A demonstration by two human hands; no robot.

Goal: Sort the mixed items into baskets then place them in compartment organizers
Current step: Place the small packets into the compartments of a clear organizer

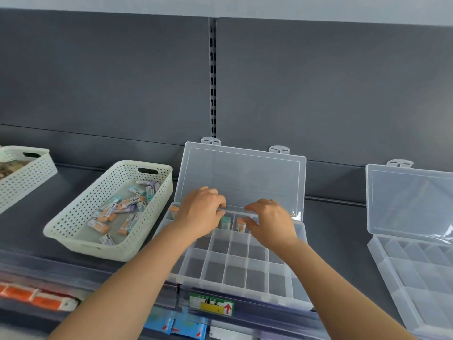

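Note:
A clear compartment organizer lies open on the shelf, its lid leaning on the back panel. In its back row stand a green eraser, an orange eraser and another orange one at the far left. My left hand hovers over the back row with its fingers curled down beside the green eraser; anything under them is hidden. My right hand hangs loosely curled over the row, thumb tip next to the orange eraser. A white perforated basket to the left holds several erasers.
A second white basket with brownish items sits at the far left. Another open clear organizer lies at the right. The shelf's front rail carries a green and yellow price label; packaged goods show on the shelf below.

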